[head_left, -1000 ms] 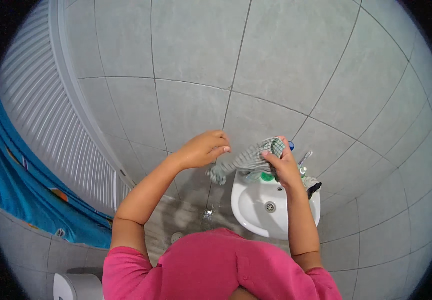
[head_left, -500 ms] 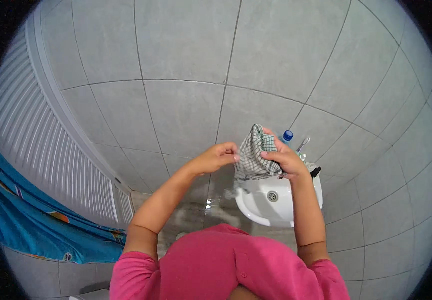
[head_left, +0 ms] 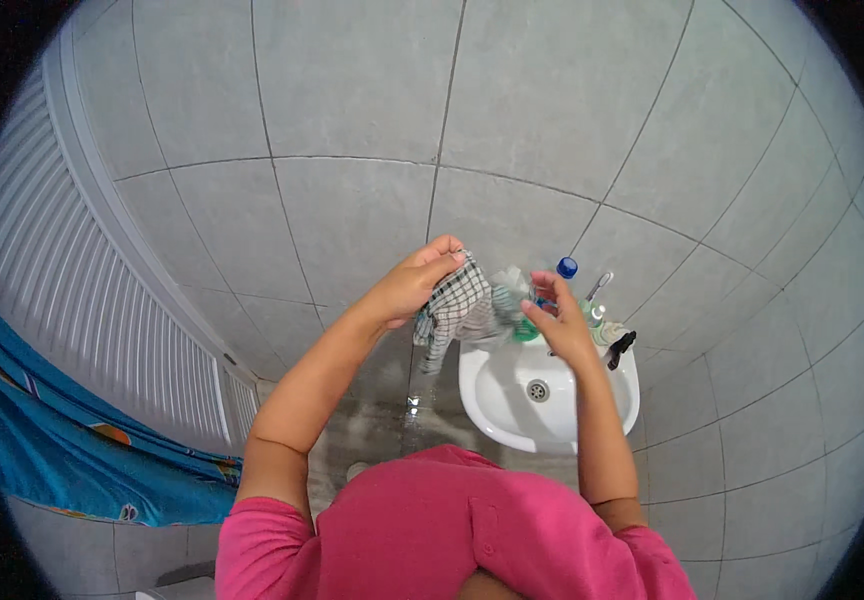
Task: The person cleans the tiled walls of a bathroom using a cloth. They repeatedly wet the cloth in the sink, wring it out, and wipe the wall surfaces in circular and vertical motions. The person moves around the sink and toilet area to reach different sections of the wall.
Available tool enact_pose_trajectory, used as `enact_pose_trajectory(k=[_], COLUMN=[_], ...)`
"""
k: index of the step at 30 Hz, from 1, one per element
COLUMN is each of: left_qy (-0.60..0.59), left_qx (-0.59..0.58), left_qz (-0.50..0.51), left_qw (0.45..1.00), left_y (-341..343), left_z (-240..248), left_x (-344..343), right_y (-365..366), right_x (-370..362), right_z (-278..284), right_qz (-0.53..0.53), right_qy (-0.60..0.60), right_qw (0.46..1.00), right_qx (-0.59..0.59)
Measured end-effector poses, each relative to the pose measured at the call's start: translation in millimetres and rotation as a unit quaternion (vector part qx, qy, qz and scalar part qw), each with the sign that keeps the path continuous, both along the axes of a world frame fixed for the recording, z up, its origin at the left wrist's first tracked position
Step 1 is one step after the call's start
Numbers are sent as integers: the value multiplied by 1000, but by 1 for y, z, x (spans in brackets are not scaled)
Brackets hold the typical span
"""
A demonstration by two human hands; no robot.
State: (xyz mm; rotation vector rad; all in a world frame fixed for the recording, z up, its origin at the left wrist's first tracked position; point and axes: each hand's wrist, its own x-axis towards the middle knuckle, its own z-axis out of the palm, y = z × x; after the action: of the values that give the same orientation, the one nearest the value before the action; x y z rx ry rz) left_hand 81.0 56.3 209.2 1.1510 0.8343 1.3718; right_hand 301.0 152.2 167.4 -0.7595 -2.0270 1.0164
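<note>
Green-and-white checked cloth (head_left: 457,292), bunched, is up in front of the tiled wall (head_left: 352,210), left of and partly above the sink (head_left: 485,405). Its long axis slants downward from the left hand (head_left: 420,283), the tail pointing down and slightly left; a blurred fold spreads rightward. Left thumb and fingers pinch the upper corner. The right hand (head_left: 564,322) has fingers bent and parted from the thumb, just beside that fold — whether they touch it, I cannot tell. Beyond it stand a blue cap (head_left: 567,267) and, by the rim, a black object (head_left: 620,350) — any print too small to read. Far left hangs a patterned blue towel (head_left: 82,440).
</note>
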Motion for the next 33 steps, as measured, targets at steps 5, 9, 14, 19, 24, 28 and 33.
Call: enact_pose_trajectory(k=[5,9,14,19,24,28,33], left_qy=[38,111,99,87,80,60,43], left_qx=[-12,-19,-38,-93,-128,-164,-166], left_qz=[-19,-25,62,133,197,204,253], left_qw=[999,993,992,983,969,963,952], left_y=[0,-10,-22,-43,-68,-83,-105], left_z=[-9,-3,-9,-19,-66,-90,-103], left_x=[12,11,-16,-27,-42,-42,-44], right_y=[-53,-55,-46,-17,13,69,174], right_x=[-35,-42,-29,5,33,58,54], right_z=[-16,-35,-14,17,102,167,228], right_qz=[113,206,224,204,-73,-243,-393], right_qy=[107,97,98,304,311,159,163], right_qw=[969,915,903,874,948,825,699], right_qx=[-193,-334,-353,-320,17,484,574])
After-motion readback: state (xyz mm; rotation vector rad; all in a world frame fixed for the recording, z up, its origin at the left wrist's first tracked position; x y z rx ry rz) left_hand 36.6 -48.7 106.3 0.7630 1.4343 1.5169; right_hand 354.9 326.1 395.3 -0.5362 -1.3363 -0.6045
